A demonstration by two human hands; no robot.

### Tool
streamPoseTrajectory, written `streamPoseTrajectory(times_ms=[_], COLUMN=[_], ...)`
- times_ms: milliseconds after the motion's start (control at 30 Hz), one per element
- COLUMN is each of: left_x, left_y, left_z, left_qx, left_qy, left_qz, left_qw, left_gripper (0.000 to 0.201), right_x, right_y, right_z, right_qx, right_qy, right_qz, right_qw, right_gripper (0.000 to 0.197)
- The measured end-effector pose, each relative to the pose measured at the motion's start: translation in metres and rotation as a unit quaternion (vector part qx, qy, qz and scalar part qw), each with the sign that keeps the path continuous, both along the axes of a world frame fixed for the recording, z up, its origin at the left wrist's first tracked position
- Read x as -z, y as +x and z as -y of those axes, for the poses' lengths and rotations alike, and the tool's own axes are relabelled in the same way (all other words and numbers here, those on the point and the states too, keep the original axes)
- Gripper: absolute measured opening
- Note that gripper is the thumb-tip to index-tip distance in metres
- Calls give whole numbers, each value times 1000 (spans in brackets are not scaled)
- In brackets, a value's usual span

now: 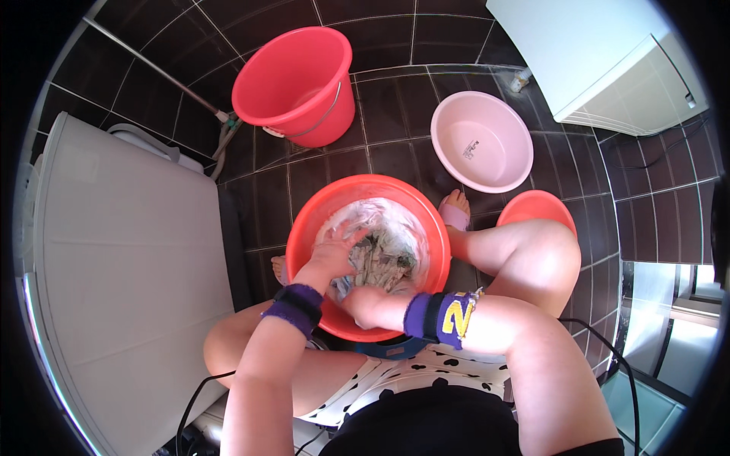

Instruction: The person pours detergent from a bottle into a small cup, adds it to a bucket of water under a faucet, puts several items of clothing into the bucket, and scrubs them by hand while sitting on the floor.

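Between my legs stands a round red-orange basin (pixel 306 216) with white suds (pixel 357 209) along its inner wall. Wet grey-green cloth (pixel 384 262) lies crumpled in the middle of it. My left hand (pixel 334 252) reaches in over the basin's left side, fingers spread and touching the edge of the cloth. Lower down, at the near side of the basin, is my right hand (pixel 366 305); its wrist bends inward and its fingers are hidden, so I cannot tell whether it grips the cloth. Both my wrists wear purple bands with black straps.
A tall red bucket (pixel 300 80) with a wire handle stands at the far left. Beyond my right foot sits a pale pink basin (pixel 487 144), with another red basin (pixel 538 207) partly behind my knee. A white appliance (pixel 144 251) flanks me on the left; a white cabinet (pixel 608 61) is far right.
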State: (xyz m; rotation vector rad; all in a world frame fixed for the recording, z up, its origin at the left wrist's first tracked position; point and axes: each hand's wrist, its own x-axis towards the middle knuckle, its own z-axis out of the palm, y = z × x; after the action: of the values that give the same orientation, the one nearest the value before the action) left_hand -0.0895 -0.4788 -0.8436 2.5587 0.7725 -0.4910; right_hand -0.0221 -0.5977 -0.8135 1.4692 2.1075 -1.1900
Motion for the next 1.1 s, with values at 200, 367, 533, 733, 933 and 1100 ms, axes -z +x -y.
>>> streamPoseTrajectory(times_ms=[200, 367, 533, 733, 933, 1100], left_x=[54, 55, 112, 103, 123, 96], left_y=[-10, -13, -34, -18, -26, -3], left_z=[27, 47, 72, 55, 59, 12], left_qx=[13, 22, -80, -33, -113, 24], left_qy=[-119, -80, -43, -124, -111, -170], left_qz=[-203, -251, -201, -215, -202, -168], left_qw=[972, 964, 975, 968, 966, 971], left_gripper=[75, 55, 38, 29, 24, 28], right_x=[10, 38, 71, 254, 116, 117], right_y=[23, 61, 44, 7, 31, 46], right_z=[-1, 2, -6, 7, -24, -19], right_qx=[104, -46, 28, 114, 232, 186], right_qy=[64, 18, -49, -219, -151, -45], right_qz=[119, 70, 24, 168, 73, 35], right_qw=[985, 996, 998, 954, 958, 981], right_gripper=[37, 27, 25, 30, 28, 24])
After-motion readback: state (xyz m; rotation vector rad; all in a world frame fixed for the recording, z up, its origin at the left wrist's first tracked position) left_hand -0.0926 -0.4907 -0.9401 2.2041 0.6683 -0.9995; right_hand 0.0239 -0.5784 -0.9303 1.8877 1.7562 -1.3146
